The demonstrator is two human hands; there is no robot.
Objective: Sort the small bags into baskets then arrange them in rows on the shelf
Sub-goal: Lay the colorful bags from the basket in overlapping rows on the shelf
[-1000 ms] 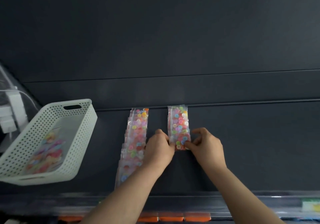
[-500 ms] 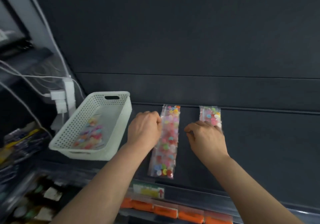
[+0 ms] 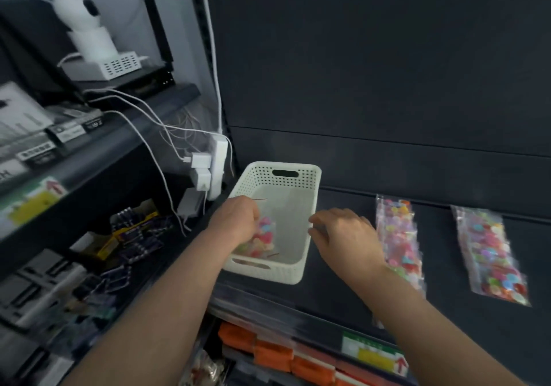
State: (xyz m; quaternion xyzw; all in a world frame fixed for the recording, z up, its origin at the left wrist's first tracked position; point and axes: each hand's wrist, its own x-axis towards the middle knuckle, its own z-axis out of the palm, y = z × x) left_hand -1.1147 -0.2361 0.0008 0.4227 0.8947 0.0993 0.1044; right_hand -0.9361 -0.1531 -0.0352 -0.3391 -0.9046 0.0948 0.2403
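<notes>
A white perforated basket (image 3: 298, 269) stands on the dark shelf (image 3: 337, 293). Inside it lie small clear bags of colourful buttons (image 3: 265, 241). My left hand (image 3: 235, 221) reaches into the basket, its fingers curled down round those bags. My right hand (image 3: 346, 233) hovers just right of the basket with relaxed fingers, its fingertips at the right rim and holding nothing. Two rows of the same bags lie on the shelf to the right: a near row (image 3: 398, 236) and a far row (image 3: 489, 251).
Left of the basket hang a white power strip with plugs and cables (image 3: 208, 168). A neighbouring shelf (image 3: 89, 159) carries boxes and a white camera (image 3: 86, 25). Orange packs (image 3: 277, 353) fill the shelf below. A price label (image 3: 372, 353) marks the front edge.
My view swung left. Both hands left the rows of bags and moved left to the basket; the left hand went into it.
</notes>
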